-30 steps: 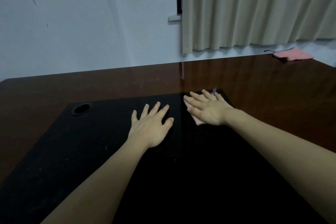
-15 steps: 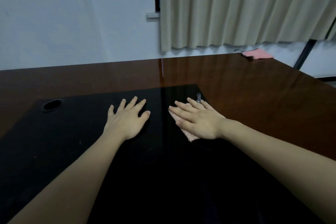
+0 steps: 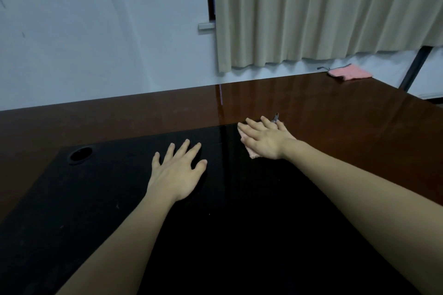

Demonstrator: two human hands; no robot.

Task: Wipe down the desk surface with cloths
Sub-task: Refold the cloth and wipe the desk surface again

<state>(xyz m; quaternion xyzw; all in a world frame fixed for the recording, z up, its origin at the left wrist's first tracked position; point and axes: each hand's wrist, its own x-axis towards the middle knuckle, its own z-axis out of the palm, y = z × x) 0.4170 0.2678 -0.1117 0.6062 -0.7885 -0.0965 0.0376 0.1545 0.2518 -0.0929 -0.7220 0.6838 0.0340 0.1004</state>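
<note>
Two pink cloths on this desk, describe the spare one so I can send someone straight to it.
Start at the beige curtain on the back wall and drop to the brown desk below its right end. The spare cloth lies there at the far right corner, pink and untouched. The other cloth is pinned under the right hand near the black inlay.

Pink cloth (flattened) on glossy desk

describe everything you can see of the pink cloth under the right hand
The pink cloth under the right hand looks soft and nubbly. Only its edges show, mostly a corner near the wrist. It lies flat at the far edge of the black desk inlay, beside the brown wood. The right hand presses it with straight fingers, and a small dark loop pokes up by the fingertips.
</note>
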